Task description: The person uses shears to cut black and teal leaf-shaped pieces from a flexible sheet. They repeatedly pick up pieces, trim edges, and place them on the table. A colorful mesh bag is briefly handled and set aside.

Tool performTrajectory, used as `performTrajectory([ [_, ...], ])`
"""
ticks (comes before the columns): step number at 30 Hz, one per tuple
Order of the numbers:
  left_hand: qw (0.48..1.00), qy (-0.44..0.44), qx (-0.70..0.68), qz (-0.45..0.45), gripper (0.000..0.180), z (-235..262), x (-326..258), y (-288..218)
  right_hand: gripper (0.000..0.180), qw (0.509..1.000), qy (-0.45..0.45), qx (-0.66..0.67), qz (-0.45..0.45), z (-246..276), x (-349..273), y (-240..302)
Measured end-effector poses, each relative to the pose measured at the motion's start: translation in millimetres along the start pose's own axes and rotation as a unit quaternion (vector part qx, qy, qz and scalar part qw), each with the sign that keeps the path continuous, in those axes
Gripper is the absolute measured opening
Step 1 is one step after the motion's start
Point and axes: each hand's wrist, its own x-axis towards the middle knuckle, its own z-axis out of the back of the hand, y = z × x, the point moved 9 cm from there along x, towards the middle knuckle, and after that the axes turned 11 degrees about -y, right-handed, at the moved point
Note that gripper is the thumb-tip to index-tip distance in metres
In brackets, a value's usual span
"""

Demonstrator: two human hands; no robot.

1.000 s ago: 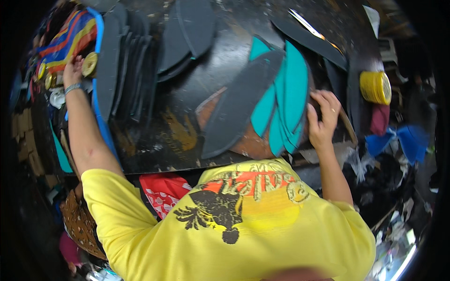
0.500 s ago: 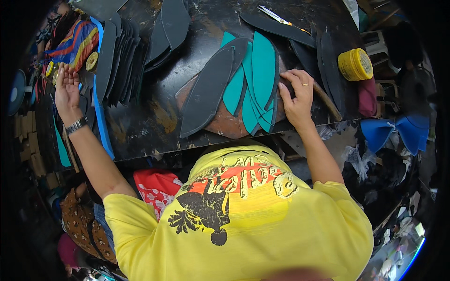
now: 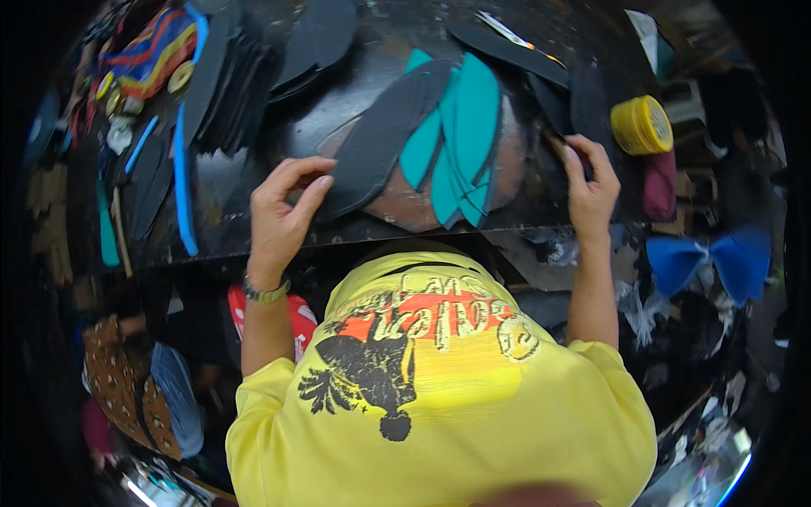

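1. Two bare hands are over the table (image 3: 279,131). The left hand (image 3: 287,207) has thumb and forefinger bent toward each other at the left edge of a dark piece (image 3: 380,127); whether they pinch it, I cannot tell.
2. The right hand (image 3: 593,182) has its fingers curled, right of the board; I cannot tell whether it grasps anything.
3. One brown board (image 3: 511,165) lies near the front edge of the table, with the dark piece and the teal pieces (image 3: 477,110) on it. At least three teal pieces show; their overlap hides an exact count.
4. One pair of scissors (image 3: 504,29) rests on another dark piece at the back. One yellow tub (image 3: 640,125) stands at the right.
5. Left of the board are two blue strips (image 3: 183,186), one long and one short, and a dark stack (image 3: 224,93) too blurred to count.
6. Half a second ago the left hand was palm up at the far left, near the striped cloth (image 3: 156,55); now it is beside the board. The right hand, then at the board's right edge, is now apart from it.
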Motion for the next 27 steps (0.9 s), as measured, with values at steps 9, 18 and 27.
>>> performTrajectory([
  [9, 0.968, -0.220, -0.098, -0.076, 0.032, 107.0, 25.2, 18.9, 0.011, 0.992, 0.022, -0.059, 0.109, -22.9, -37.2, 16.3],
  [18, 0.861, -0.326, -0.337, 0.199, 0.085, 230.1, 193.2, 207.5, 0.018, 0.993, -0.007, -0.083, 0.087, -35.6, -57.8, -2.2],
  [27, 0.865, -0.298, -0.367, 0.169, 0.032, 310.4, 331.7, 317.8, 0.020, 0.985, -0.016, -0.155, 0.074, -36.1, -55.4, 6.3],
])
